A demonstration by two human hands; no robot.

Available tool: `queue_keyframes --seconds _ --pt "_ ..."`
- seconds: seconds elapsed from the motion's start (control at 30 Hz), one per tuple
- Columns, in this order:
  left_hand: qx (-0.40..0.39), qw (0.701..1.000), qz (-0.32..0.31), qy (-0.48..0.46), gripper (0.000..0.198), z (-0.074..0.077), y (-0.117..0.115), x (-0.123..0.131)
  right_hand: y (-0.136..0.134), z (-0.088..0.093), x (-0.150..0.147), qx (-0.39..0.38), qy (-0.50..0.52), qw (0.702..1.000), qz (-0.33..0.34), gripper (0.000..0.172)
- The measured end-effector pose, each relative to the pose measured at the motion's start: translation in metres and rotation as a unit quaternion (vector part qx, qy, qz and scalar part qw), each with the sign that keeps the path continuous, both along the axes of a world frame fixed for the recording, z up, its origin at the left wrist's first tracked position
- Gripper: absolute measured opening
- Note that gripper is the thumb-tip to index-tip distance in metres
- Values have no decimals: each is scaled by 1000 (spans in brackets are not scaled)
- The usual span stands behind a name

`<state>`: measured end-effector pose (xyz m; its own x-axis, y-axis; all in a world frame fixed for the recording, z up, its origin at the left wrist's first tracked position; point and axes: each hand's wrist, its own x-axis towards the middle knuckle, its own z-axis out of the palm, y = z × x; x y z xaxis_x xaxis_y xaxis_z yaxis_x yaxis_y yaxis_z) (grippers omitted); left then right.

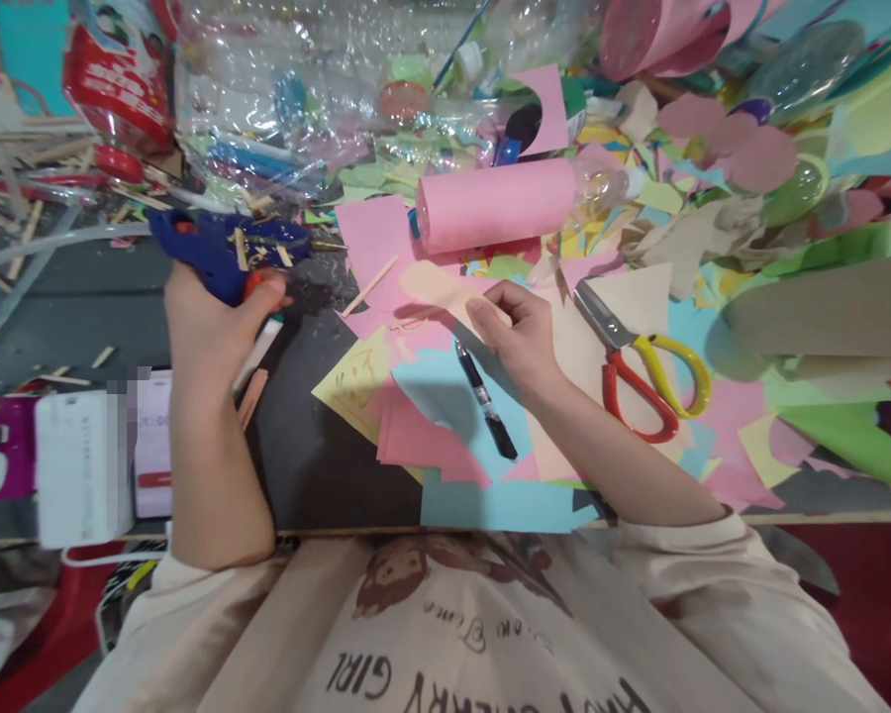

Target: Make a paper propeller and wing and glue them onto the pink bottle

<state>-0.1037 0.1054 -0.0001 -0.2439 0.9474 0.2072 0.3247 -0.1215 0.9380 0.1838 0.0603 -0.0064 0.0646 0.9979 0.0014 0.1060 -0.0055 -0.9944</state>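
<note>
My left hand [219, 332] is wrapped round the handle of a blue glue gun [230, 248], its metal nozzle pointing right and bits of wood lying on its body. Between the fingertips of my right hand [516, 332] is a pale peach paper cutout [438, 289] with a rounded far end. Just beyond that cutout lies a bottle wrapped in pink paper [497, 206], on its side. A black pen [485, 401] rests on blue paper [438, 386] below my right hand. Scissors [639, 361] with one red and one yellow handle lie to its right.
Clear plastic bottles [327, 59] crowd the back, with a red-labelled bottle [119, 89] at the left. Paper scraps [757, 149] cover the right side. A white box [81, 465] and a phone [152, 446] lie near the front left edge.
</note>
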Motion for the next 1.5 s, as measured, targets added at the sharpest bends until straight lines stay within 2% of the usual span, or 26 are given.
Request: queue_keyframes --seconds 0.03,0.1,0.17,0.23,0.3,0.43,0.57,0.73,0.87,1.0,1.2,1.37,1.5 --pt "-19 1000 6 -21 41 2 -4 6 0 0 0 -2 -1 1000 -6 31" --pt "-42 996 -39 -67 40 9 -12 19 0 0 0 -6 -3 1000 -19 31" --pt "-21 989 -81 -120 50 13 -19 30 0 0 0 -8 -2 1000 -23 32" --pt "-26 981 -137 -135 55 11 -22 37 0 0 0 -7 5 1000 -24 33" --pt "-50 980 -159 -112 50 4 -23 41 0 0 0 -4 13 1000 -23 34" --pt "-75 984 -152 -55 42 -8 -24 45 1 -1 0 -3 4 1000 -18 39" --pt "-113 961 -250 -30 42 0 -29 52 1 -3 0 -4 5 1000 -13 41" --pt "-128 968 -212 46 29 11 -37 65 1 -5 0 -4 2 1000 -7 38" --pt "-86 975 -187 82 28 5 -36 67 1 -3 0 -10 -11 1000 -8 35" --pt "-63 982 -171 58 29 0 -35 65 1 -2 -1 -12 -20 1000 -5 33" --pt "-40 976 -206 64 25 0 -35 69 1 -2 -1 -14 -20 1000 2 35" --pt "-1 973 -186 138 28 -5 -35 65 1 -1 -2 -10 -21 1000 10 38" --pt "2 970 -196 144 29 -8 -35 62 1 -1 -2 -9 -23 1000 10 37"
